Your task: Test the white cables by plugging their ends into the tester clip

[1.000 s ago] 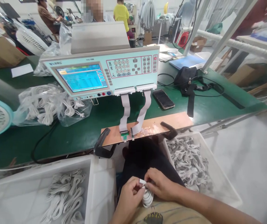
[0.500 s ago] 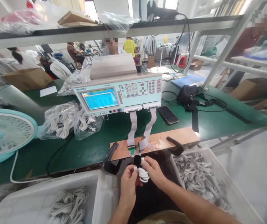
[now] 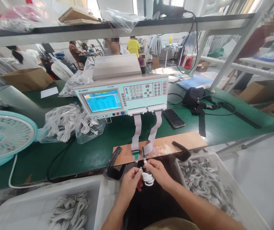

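A coiled white cable (image 3: 148, 179) hangs between my two hands just off the bench's front edge. My right hand (image 3: 157, 171) pinches one of its plugs, which meets the small connector (image 3: 144, 157) at the end of the right ribbon cable (image 3: 154, 134). My left hand (image 3: 132, 179) is closed on the other plug, held a little below the green circuit board (image 3: 136, 156) on the left ribbon cable (image 3: 137, 131). Both ribbons run up to a tester (image 3: 122, 95) with a lit blue screen.
White bins of bundled cables stand at the left (image 3: 100, 198) and the right (image 3: 219, 159). On the green bench (image 3: 98, 153) lie a phone (image 3: 174, 118), a black bag (image 3: 194, 99), bagged cables (image 3: 62, 123) and a turquoise fan (image 3: 7, 139). Black handles (image 3: 181, 150) flank the wooden board (image 3: 163, 145).
My right hand has moved its plug up to the right connector, where a gap showed before. My left hand has risen slightly with the other plug. Text now shows on the tester's screen.
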Demonstrator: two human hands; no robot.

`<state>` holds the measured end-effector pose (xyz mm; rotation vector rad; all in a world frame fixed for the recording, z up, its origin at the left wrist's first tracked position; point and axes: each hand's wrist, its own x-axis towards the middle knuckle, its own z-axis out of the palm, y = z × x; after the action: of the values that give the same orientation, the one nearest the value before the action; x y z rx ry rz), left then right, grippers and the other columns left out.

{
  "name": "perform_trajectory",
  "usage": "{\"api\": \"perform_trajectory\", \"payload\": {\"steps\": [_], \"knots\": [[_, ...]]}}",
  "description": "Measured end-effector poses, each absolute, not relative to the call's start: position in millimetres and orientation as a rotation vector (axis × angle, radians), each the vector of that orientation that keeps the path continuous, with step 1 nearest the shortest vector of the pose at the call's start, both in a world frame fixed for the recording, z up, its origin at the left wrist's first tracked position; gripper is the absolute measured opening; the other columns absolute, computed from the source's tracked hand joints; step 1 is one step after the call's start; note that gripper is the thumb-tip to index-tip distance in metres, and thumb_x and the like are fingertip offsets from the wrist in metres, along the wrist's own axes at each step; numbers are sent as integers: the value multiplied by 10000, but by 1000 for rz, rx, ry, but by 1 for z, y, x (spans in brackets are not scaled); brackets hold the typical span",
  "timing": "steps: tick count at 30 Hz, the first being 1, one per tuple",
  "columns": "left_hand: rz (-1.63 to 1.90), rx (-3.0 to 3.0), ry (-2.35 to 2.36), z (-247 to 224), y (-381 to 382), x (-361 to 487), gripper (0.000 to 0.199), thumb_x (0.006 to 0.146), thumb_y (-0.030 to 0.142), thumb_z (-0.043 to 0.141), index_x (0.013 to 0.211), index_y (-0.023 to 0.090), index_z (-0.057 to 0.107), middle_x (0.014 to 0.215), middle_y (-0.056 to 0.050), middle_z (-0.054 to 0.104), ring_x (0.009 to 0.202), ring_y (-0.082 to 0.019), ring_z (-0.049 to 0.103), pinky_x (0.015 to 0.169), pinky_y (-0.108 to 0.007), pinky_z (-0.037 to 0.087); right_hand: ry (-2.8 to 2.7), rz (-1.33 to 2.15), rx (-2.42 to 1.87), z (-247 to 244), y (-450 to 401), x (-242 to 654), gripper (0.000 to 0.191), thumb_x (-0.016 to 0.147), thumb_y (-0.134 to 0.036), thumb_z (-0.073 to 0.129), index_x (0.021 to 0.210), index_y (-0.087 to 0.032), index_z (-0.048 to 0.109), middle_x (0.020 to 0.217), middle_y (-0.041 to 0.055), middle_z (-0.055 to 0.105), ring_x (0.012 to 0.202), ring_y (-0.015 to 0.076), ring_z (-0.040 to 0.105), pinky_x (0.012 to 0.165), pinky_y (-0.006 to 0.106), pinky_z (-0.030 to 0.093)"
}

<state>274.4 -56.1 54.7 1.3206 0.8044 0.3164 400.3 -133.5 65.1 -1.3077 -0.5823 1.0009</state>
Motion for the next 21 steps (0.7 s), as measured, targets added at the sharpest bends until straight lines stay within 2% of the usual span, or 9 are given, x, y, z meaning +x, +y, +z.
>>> {"api": "perform_trajectory", "payload": {"steps": [4,9,17,21], "knots": [[238,1505,692,60,-41,271,318,808,431,515,650,160,573,536,18,527,446,-105,468,424,-199,375,-413,1112,-1268,70,-131,395,375,670,-511,640,597,-156,540,471,-55,428,435,78,331,457,225,254],[524,1442,723,53,-45,277,270,805,381,531,755,148,657,663,-9,587,637,-142,514,618,-217,409,-313,1069,-1278,72,-125,389,378,622,-509,661,561,-161,528,453,-62,408,436,71,287,456,226,219],[730,1151,846,52,-62,291,244,741,374,636,675,139,649,563,25,548,546,-112,473,533,-201,367,-359,1051,-1289,80,-126,391,387,606,-520,671,545,-163,533,486,-43,456,476,85,339,484,225,266],[783,993,852,49,-69,296,245,725,382,656,767,141,670,631,8,615,592,-124,536,568,-212,412,-382,1033,-1285,81,-127,392,397,600,-522,687,541,-161,535,499,-38,465,492,90,354,504,226,286]]}}
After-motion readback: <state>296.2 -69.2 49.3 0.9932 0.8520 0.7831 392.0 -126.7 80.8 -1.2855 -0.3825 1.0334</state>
